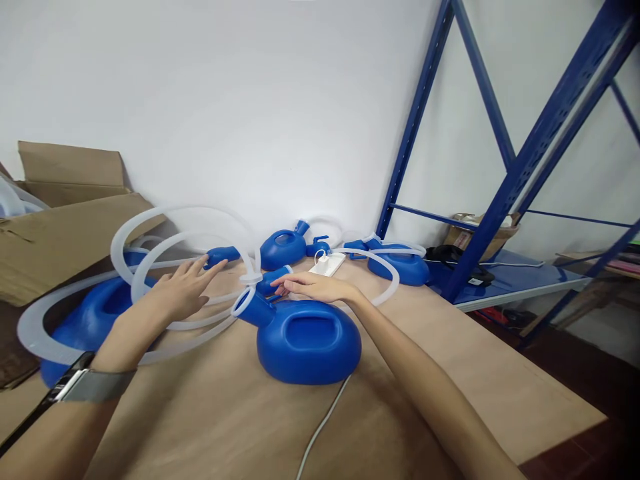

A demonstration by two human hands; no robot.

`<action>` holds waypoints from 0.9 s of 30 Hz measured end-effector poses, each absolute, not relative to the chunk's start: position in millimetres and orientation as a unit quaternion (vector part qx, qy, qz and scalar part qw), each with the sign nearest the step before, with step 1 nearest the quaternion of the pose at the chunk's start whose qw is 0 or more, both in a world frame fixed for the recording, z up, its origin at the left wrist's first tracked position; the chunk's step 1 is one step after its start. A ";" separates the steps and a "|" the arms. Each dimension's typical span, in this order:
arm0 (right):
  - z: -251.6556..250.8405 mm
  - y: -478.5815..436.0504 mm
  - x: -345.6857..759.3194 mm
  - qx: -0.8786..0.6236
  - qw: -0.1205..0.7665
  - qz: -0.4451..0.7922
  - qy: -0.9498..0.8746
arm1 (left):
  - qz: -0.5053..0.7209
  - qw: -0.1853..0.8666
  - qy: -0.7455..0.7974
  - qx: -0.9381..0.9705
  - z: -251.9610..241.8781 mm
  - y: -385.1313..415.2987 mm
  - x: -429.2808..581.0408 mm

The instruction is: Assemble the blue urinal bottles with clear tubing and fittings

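Observation:
A blue plastic urinal bottle (310, 363) lies on the table in front of me, its open neck pointing up and left. My right hand (317, 287) reaches over the top of it, fingers stretched out and holding nothing; whether it touches the bottle I cannot tell. Just beyond the neck is a blue cap-like fitting (267, 281), near the right fingertips. My left hand (183, 290) hovers left of the neck with spread fingers, close to a coiled translucent hose (187, 208). Under my left forearm sits another blue bottle (83, 313), partly hidden by hose and arm.
More blue bottles stand by the wall, one at back centre (280, 253) and one at right (403, 270). Between them lies a white power strip (333, 265). A cardboard box (80, 230) stands left, a blue metal rack (493, 227) right. A cable (320, 427) crosses the front.

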State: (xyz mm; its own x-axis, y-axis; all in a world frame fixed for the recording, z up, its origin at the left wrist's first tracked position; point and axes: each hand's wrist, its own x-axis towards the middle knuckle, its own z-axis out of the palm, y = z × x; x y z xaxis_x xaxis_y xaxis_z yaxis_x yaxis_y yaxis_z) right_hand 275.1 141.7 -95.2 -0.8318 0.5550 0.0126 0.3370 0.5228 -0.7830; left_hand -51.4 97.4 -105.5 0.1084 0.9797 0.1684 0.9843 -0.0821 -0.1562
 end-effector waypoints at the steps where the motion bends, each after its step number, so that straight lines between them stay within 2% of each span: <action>1: -93.0 139.1 274.6 -0.260 0.141 0.413 -0.861 | -0.013 0.109 -0.677 -0.728 -108.3 99.5 -54.8; 7: -88.5 126.9 265.1 -0.276 0.169 0.328 -0.888 | -0.100 0.180 -0.644 -0.737 -91.4 91.6 -42.5; 10: -88.8 124.0 262.9 -0.243 0.117 0.343 -0.900 | -0.105 0.196 -0.600 -0.768 -78.7 83.5 -22.8; 13: -85.9 120.8 264.1 -0.250 0.061 0.327 -0.909 | -0.146 0.277 -0.554 -0.771 -71.3 76.4 -14.3; 15: -83.0 118.8 265.3 -0.256 0.042 0.311 -0.914 | -0.177 0.310 -0.582 -0.731 -68.7 73.6 -19.9; 17: -80.9 117.6 265.7 -0.258 0.039 0.307 -0.915 | -0.193 0.274 -0.644 -0.688 -66.9 73.3 -32.8; 21: -80.7 118.1 265.5 -0.265 0.039 0.321 -0.909 | -0.200 0.122 -0.711 -0.663 -61.1 76.3 -60.0; 27: -87.0 122.4 265.9 -0.255 0.052 0.352 -0.899 | -0.175 0.163 -0.678 -0.695 -46.6 68.5 -55.1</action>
